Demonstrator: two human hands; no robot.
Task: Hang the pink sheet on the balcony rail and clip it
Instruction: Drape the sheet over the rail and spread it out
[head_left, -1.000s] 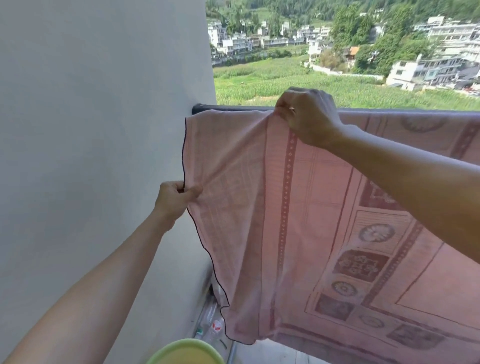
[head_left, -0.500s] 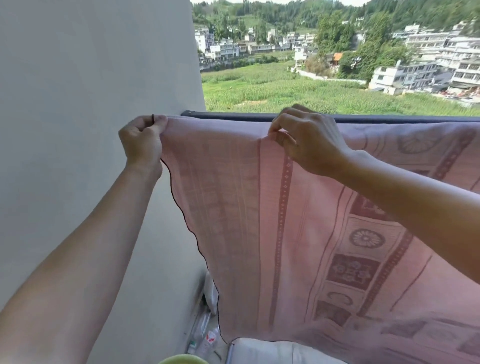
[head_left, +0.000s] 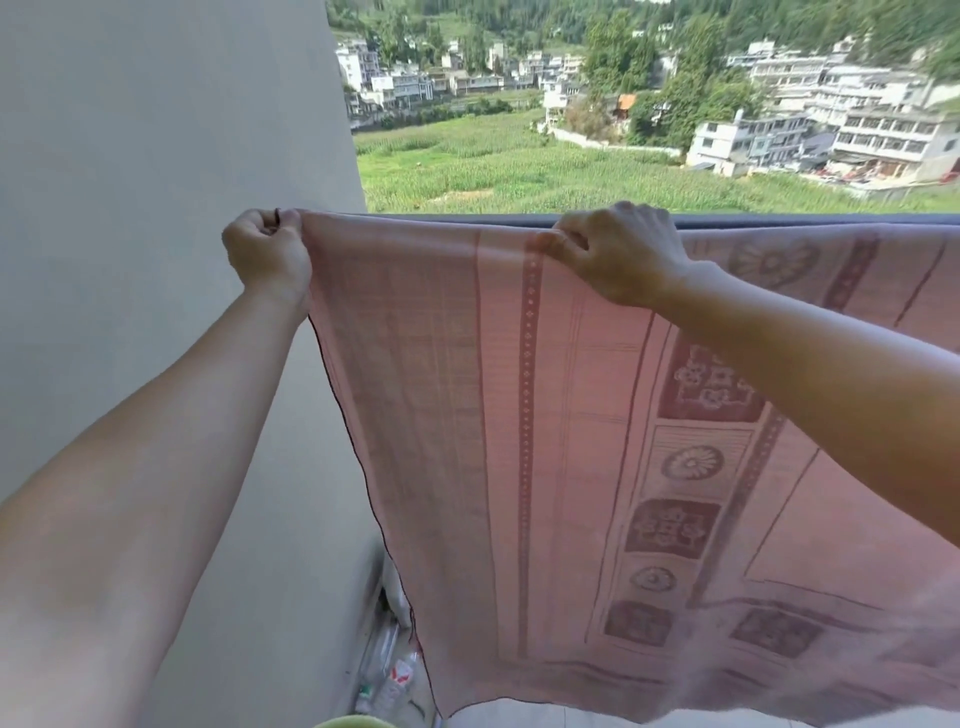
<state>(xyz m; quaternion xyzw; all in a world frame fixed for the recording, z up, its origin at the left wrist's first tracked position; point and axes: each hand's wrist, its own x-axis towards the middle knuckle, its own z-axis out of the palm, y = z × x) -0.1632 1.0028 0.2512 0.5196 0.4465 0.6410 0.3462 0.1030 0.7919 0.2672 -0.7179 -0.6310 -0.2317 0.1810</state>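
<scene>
The pink sheet (head_left: 545, 415), with darker woven patterns and a dark hem, drapes over the dark balcony rail (head_left: 779, 219) and hangs down on my side. My left hand (head_left: 267, 254) pinches the sheet's top left corner at the rail's left end, against the wall. My right hand (head_left: 618, 254) grips the sheet's top edge on the rail, about mid-frame. The fabric between both hands is pulled taut along the rail. No clip is visible.
A pale plaster wall (head_left: 156, 156) fills the left side. Plastic bottles (head_left: 384, 670) lie on the floor by the wall's foot. A green basin rim (head_left: 348, 721) shows at the bottom edge. Fields and buildings lie beyond the rail.
My left hand rose from the sheet's side edge to the top corner at rail height, then drew it left toward the wall. The sheet's top edge now lies straighter along the rail.
</scene>
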